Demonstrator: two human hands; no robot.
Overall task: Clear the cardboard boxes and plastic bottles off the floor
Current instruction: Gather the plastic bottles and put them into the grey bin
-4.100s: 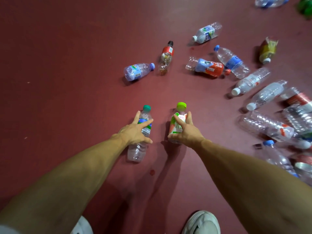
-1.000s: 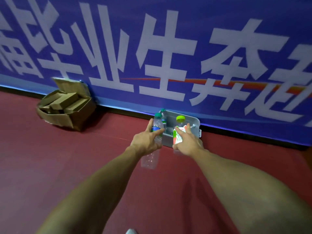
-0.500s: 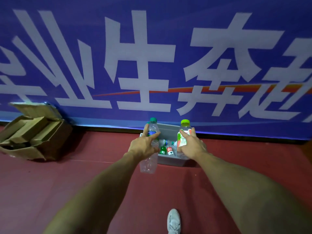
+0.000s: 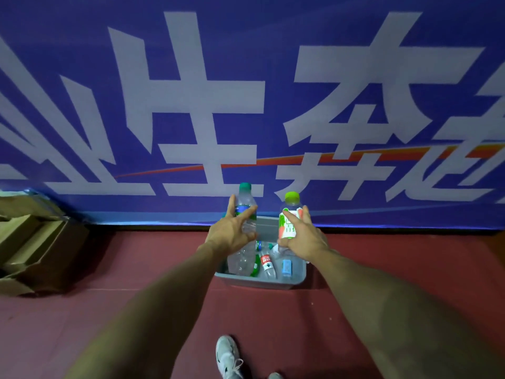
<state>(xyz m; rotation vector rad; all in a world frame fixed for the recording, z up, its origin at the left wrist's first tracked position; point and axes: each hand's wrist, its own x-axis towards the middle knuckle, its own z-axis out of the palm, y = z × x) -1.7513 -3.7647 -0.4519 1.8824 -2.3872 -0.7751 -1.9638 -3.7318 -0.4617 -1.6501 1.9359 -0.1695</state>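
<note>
My left hand [image 4: 232, 233] grips a clear water bottle with a dark green cap [image 4: 245, 214], held upright. My right hand [image 4: 303, 236] grips a bottle with a lime cap and a red-and-green label [image 4: 289, 222], also upright. Both bottles hang over a grey plastic bin [image 4: 262, 281] that stands on the red floor against the blue banner wall. Several bottles lie inside the bin, one with a red label [image 4: 266, 265].
A brown cardboard box [image 4: 35, 242] holding flattened cardboard stands at the left by the wall. The blue banner [image 4: 246, 91] with white characters blocks the way ahead. My white shoe [image 4: 228, 356] is on the red floor below the bin.
I have come nearer to the bin. Both hands with their bottles now hover above it, and the cardboard box has slid towards the left edge of view.
</note>
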